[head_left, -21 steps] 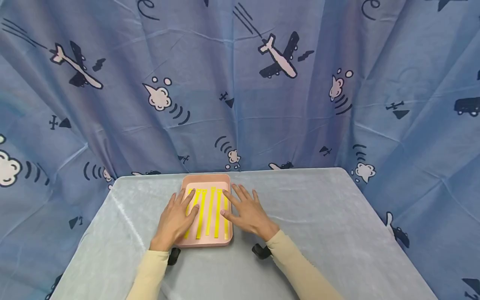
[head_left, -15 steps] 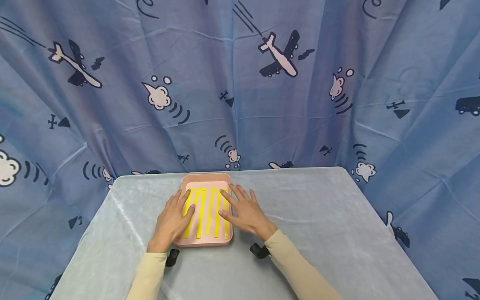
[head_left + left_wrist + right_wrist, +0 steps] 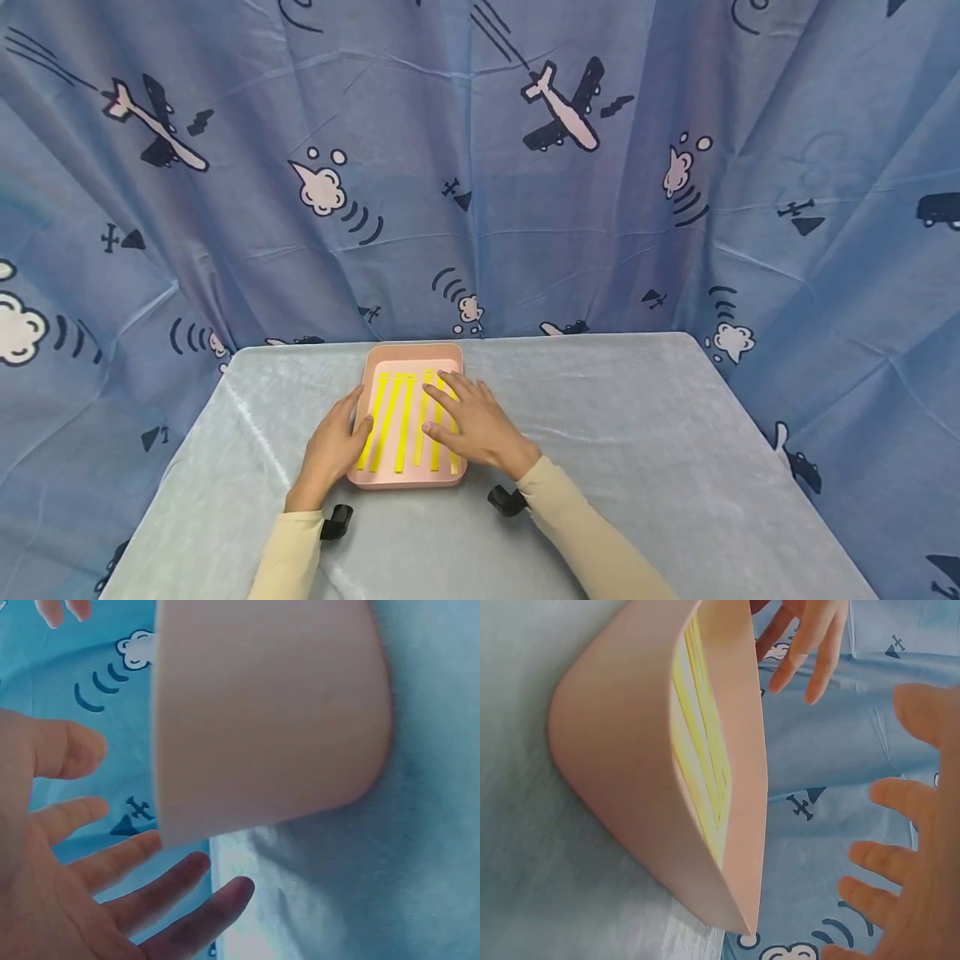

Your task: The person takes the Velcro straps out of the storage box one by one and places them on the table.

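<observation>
A pink tray lies on the table with several flat yellow strips side by side in it, running lengthwise. My left hand is beside the tray's left edge, fingers extended; in the left wrist view its fingers are spread next to the tray wall. Over the right part of the tray hovers my right hand, fingers spread, partly covering the strips there. The right wrist view shows this hand above the tray rim and apart from the strips. Neither hand holds anything.
A grey-white cloth covers the table. Behind it hangs a blue curtain printed with planes and clouds. Each wrist carries a black camera mount, one at the left and one at the right.
My left hand has drawn left and toward me, uncovering the strips at that side. My right hand has shifted left, farther over the tray. The strips stay in the tray.
</observation>
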The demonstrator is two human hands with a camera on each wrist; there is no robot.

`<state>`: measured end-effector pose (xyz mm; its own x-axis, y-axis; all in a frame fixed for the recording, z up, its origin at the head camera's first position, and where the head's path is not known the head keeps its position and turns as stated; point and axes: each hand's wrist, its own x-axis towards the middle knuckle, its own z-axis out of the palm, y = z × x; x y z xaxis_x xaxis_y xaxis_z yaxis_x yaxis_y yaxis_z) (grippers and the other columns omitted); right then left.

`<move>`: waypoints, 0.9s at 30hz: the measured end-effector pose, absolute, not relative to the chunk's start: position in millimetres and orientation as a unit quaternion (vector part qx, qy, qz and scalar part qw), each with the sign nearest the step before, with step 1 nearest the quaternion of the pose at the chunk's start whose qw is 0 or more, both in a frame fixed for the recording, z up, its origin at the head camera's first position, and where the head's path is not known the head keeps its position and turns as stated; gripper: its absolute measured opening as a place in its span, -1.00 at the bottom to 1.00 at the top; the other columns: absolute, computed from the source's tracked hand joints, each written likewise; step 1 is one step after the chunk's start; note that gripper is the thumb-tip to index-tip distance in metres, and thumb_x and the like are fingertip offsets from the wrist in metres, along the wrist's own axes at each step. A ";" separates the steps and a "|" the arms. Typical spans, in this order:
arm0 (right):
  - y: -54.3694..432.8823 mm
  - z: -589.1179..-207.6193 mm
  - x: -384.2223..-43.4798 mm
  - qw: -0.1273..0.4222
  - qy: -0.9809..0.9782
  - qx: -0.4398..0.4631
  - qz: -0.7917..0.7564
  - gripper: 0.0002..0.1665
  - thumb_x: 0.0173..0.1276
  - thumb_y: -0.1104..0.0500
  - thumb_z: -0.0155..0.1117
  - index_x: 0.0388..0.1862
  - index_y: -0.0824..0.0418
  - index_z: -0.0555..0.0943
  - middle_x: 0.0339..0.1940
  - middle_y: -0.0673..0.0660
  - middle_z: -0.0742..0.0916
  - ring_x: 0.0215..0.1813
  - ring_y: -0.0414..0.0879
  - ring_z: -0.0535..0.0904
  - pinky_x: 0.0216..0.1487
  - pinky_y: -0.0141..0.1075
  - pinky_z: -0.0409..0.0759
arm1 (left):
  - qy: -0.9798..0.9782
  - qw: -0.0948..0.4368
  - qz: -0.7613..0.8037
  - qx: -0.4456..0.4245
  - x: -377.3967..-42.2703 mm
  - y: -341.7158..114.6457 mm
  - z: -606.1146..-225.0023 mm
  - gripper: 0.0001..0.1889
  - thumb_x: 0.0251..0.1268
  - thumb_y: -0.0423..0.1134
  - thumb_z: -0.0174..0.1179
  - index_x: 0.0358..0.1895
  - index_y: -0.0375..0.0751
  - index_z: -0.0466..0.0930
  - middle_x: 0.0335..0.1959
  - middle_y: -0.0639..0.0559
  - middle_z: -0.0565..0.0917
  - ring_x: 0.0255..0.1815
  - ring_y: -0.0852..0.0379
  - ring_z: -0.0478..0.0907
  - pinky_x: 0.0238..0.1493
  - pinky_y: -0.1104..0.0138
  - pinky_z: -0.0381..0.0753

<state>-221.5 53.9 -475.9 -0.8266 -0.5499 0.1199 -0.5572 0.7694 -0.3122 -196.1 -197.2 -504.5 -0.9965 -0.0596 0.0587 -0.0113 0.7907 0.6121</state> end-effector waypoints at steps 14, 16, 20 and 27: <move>33.2 -463.5 -222.2 -0.006 -0.931 0.328 0.157 -0.28 0.41 -0.25 0.14 0.50 -0.14 0.30 0.55 0.04 0.33 0.55 0.01 0.24 0.52 0.04 0.25 | -0.904 0.024 -0.425 0.052 -200.0 -207.2 -524.9 -0.40 0.46 -0.25 0.04 0.52 -0.16 0.18 0.34 -0.33 0.46 0.24 -0.27 0.55 0.21 -0.07 0.55; 29.5 -461.8 -223.1 -0.008 -0.931 0.332 0.152 -0.29 0.40 -0.24 0.17 0.49 -0.14 0.32 0.54 0.04 0.35 0.54 0.00 0.26 0.51 0.03 0.28 | -0.900 0.027 -0.432 0.054 -199.9 -209.1 -527.6 -0.41 0.45 -0.26 0.06 0.51 -0.17 0.19 0.32 -0.33 0.48 0.20 -0.26 0.58 0.18 -0.06 0.58; 21.5 -460.2 -225.7 -0.002 -0.930 0.341 0.140 -0.30 0.38 -0.22 0.22 0.46 -0.13 0.36 0.50 0.04 0.40 0.50 -0.01 0.33 0.48 0.00 0.34 | -0.894 0.028 -0.443 0.056 -200.4 -212.3 -531.9 -0.41 0.42 -0.28 0.09 0.49 -0.17 0.23 0.29 -0.32 0.52 0.12 -0.23 0.64 0.11 -0.02 0.62; 8.5 -453.0 -229.7 -0.005 -0.926 0.353 0.136 -0.32 0.36 -0.17 0.28 0.42 -0.09 0.41 0.43 0.02 0.47 0.40 -0.03 0.44 0.40 -0.09 0.45 | -0.875 0.008 -0.479 0.071 -203.2 -215.8 -536.0 -0.43 0.42 -0.33 0.08 0.47 -0.18 0.27 0.30 -0.30 0.52 0.16 -0.24 0.60 0.12 0.03 0.63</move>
